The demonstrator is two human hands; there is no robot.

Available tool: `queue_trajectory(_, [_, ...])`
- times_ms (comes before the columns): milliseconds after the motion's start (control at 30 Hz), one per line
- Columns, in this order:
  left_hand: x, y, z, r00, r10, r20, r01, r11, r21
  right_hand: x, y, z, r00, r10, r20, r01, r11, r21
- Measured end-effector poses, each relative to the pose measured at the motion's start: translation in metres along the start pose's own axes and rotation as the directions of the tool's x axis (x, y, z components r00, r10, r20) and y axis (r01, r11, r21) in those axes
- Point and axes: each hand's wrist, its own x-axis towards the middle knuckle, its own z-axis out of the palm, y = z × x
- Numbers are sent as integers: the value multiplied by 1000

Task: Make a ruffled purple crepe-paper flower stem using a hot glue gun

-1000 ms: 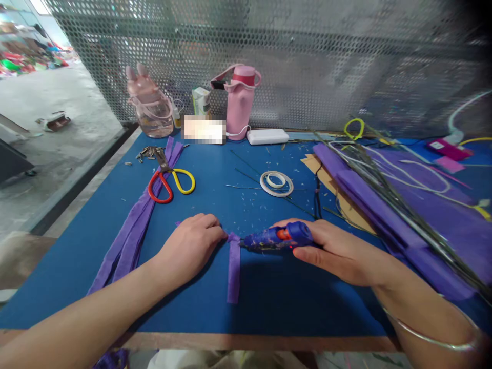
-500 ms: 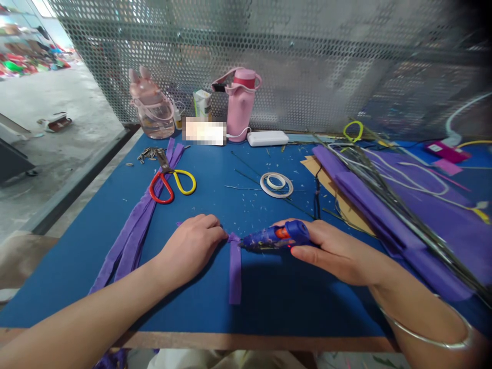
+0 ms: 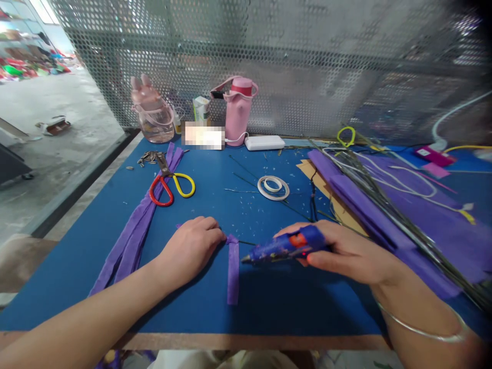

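Observation:
My left hand (image 3: 195,247) rests on the mat with its fingers closed on a purple crepe paper strip (image 3: 233,271), whose loose end hangs straight toward the table's front edge. Out of the strip's upper end a thin dark wire (image 3: 246,242) points right. In my right hand (image 3: 346,251) is a blue hot glue gun (image 3: 286,245) with a red light showing. Its nozzle is just right of the strip, apart from it. Red-and-yellow-handled scissors (image 3: 163,189) lie beyond my left hand, across long purple strips (image 3: 132,241).
Rolls of white tape (image 3: 273,188) lie mid-table. Behind stand a pink bottle (image 3: 237,113), a clear bottle (image 3: 154,118) and a white power bank (image 3: 264,142). Purple paper (image 3: 430,205) with wire stems and a white cable covers the right. A perforated metal panel (image 3: 307,66) closes the back.
The glue gun has pulled back to the right and slightly toward me, its nozzle leaving the strip's upper end. More of the wire shows. My left hand has stayed in place.

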Motion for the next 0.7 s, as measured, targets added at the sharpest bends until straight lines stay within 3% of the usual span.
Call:
queue_trajectory(67, [0, 1, -1, 1000, 6, -5, -6, 1000, 5, -2, 10, -5, 995, -2, -98, 15, 991, 133])
queue_trajectory(133, [0, 1, -2, 999, 5, -39, -5, 1000, 24, 1, 23, -8, 969, 43, -244, -21, 996, 89])
queue_trajectory(233, [0, 0, 0, 996, -21, -86, 24, 999, 40, 13, 47, -8, 907, 54, -419, -190, 937, -292])
queue_trajectory(300, [-1, -3, 3, 997, -35, -67, 37, 999, 37, 24, 63, -7, 901, 44, -431, -292, 795, -531])
queue_trajectory(400, [-1, -7, 6, 999, -24, -24, 26, 998, 62, 34, 75, -3, 919, 50, -391, -331, 635, -698])
queue_trajectory(500, [-3, -7, 4, 999, -3, -42, 8, 994, 110, 36, 58, 6, 905, -69, -421, -316, 553, -771])
queue_trajectory(600, [-3, -5, -3, 991, 24, -130, -2, 987, 162, 34, 18, 25, 884, -259, -390, -189, 566, -803])
queue_trajectory(700, [-5, -3, -12, 958, 78, -277, -25, 981, 190, 35, -18, 47, 961, -181, -210, -32, 681, -732])
